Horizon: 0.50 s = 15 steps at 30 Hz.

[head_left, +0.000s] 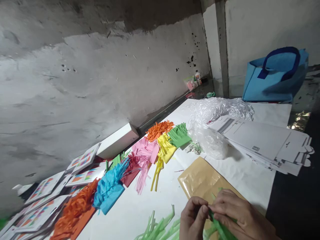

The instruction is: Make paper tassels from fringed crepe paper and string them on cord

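At the bottom of the head view, my left hand (192, 218) and my right hand (241, 215) are close together. Both are closed in a pinch on green fringed tissue paper (220, 227), gripping it where it narrows between my fingertips. Loose light-green strips (163, 226) spread over the white sheet to the left of my left hand. Under and behind my hands lies a flat brown paper packet (201, 176) with a shiny surface. Part of the green paper is hidden by my fingers.
Fringed paper bundles, such as blue (110, 191), orange (77, 211) and pink (145, 151), line the white sheet (165, 196). Printed packs (45, 186) and a white box (117, 140) lie left. White stringy plastic (220, 108), printed cards (265, 140) and a blue bag (273, 80) are right.
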Available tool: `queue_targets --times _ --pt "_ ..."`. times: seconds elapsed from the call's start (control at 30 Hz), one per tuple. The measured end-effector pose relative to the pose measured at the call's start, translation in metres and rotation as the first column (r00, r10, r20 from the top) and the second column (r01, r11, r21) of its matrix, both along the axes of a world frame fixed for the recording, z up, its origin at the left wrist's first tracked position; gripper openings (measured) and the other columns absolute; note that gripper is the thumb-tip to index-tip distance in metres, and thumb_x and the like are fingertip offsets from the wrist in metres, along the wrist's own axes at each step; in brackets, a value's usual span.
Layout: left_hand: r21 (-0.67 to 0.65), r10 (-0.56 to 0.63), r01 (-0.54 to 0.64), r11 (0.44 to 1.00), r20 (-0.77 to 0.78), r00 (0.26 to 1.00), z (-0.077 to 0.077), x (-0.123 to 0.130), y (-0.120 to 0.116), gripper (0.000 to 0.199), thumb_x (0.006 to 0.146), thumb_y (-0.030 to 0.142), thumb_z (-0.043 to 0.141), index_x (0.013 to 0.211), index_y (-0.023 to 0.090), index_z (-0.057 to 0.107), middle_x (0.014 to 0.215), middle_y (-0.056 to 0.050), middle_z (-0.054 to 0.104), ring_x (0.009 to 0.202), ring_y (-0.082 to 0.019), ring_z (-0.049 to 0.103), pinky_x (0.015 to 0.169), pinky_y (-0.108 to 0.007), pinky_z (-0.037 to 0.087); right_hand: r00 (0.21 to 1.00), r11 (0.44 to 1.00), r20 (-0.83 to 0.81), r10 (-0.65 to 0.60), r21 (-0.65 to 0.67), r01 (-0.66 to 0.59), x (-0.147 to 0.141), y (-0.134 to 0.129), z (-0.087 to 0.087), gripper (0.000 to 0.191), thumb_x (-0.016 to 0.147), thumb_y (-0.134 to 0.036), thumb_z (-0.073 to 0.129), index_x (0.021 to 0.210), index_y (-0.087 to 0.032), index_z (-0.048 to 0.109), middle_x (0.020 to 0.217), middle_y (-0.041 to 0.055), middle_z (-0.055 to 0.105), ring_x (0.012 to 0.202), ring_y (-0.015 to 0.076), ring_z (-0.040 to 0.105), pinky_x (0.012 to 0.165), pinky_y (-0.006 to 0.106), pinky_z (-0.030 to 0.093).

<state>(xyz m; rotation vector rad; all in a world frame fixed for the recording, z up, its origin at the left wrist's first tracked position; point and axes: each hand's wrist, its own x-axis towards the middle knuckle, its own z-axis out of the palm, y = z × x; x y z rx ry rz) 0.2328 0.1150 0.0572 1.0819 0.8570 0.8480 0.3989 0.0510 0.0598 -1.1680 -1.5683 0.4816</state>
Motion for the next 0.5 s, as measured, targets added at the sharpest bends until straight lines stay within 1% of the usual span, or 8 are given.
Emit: queue_targets --times 0.07,0.1,0.13,0.2,0.27,0.3,0.4,0.5 --pt "-0.017 -0.005 0.005 1.000 0.008 1.000 0.000 -0.004 0.000 0.041 0.070 0.050 0.091 0.076 0.015 0.070 0.063 0.000 0.062 0.062 -0.013 0.058 0.065 -0.025 0.048 0.999 0.998 -0.030 0.037 -0.048 -0.039 0.000 0.000 0.002 0.019 0.102 -0.016 0.055 0.094 -0.027 0.069 0.084 -0.0028 0.069 0.080 0.0114 0.070 0.063 0.015 0.056" --pt "-0.038 -0.020 0.021 0.999 0.022 1.000 0.000 -0.005 0.001 0.041 0.068 0.049 0.092 0.078 0.015 0.070 0.064 0.000 0.063 0.061 -0.013 0.057 0.063 -0.025 0.048 0.999 0.999 -0.018 0.034 -0.033 -0.035 0.000 0.001 0.003 0.017 0.101 -0.015 0.056 0.095 -0.026 0.068 0.084 -0.0030 0.069 0.079 0.0110 0.070 0.065 0.015 0.056" --pt "-0.081 -0.045 0.048 0.996 0.044 0.998 0.000 -0.007 0.001 0.041 0.068 0.048 0.093 0.081 0.015 0.071 0.066 0.000 0.063 0.059 -0.012 0.056 0.060 -0.024 0.046 1.000 1.000 0.022 0.012 0.011 -0.012 0.000 0.001 0.004 0.018 0.101 -0.014 0.055 0.096 -0.025 0.068 0.084 -0.0027 0.069 0.078 0.0113 0.069 0.070 0.017 0.057" --pt "-0.205 -0.108 0.130 0.970 0.115 0.988 -0.002 -0.009 0.000 0.045 0.068 0.051 0.092 0.090 0.016 0.073 0.066 0.000 0.063 0.053 -0.009 0.052 0.053 -0.021 0.041 0.984 0.982 0.145 -0.104 0.174 0.079 0.001 0.002 0.005 0.020 0.101 -0.008 0.051 0.099 -0.022 0.066 0.084 -0.0018 0.069 0.078 0.0130 0.068 0.087 0.026 0.056" --pt "-0.290 -0.182 0.233 0.928 0.192 0.964 -0.004 -0.011 -0.002 0.049 0.073 0.059 0.086 0.089 0.014 0.074 0.061 -0.001 0.062 0.048 -0.008 0.049 0.048 -0.019 0.036 0.944 0.941 0.255 -0.207 0.316 0.120 0.002 0.003 0.006 0.023 0.099 -0.004 0.049 0.103 -0.020 0.064 0.087 -0.0009 0.070 0.083 0.0145 0.067 0.102 0.035 0.049" --pt "-0.307 -0.220 0.280 0.910 0.216 0.951 -0.005 -0.012 -0.003 0.051 0.075 0.061 0.083 0.085 0.012 0.074 0.058 -0.001 0.061 0.047 -0.008 0.048 0.048 -0.019 0.035 0.931 0.927 0.283 -0.230 0.354 0.121 0.002 0.003 0.006 0.024 0.099 -0.003 0.048 0.106 -0.020 0.063 0.089 -0.0005 0.070 0.085 0.0148 0.067 0.107 0.037 0.045" --pt "-0.322 -0.302 0.358 0.877 0.209 0.930 -0.006 -0.018 -0.008 0.048 0.075 0.057 0.085 0.076 0.010 0.074 0.052 -0.001 0.059 0.048 -0.008 0.050 0.051 -0.018 0.036 0.929 0.929 0.314 -0.199 0.362 0.076 0.003 -0.001 0.006 0.029 0.098 -0.002 0.046 0.115 -0.020 0.061 0.095 0.0011 0.071 0.094 0.0152 0.067 0.112 0.040 0.039" --pt "-0.314 -0.316 0.365 0.876 0.196 0.928 -0.003 -0.024 -0.013 0.047 0.071 0.056 0.088 0.073 0.012 0.073 0.051 0.001 0.057 0.047 -0.009 0.051 0.050 -0.019 0.037 0.921 0.957 0.377 -0.097 0.289 -0.018 0.004 -0.005 0.007 0.034 0.098 -0.004 0.046 0.124 -0.020 0.060 0.101 0.0030 0.071 0.099 0.0167 0.066 0.116 0.045 0.034"
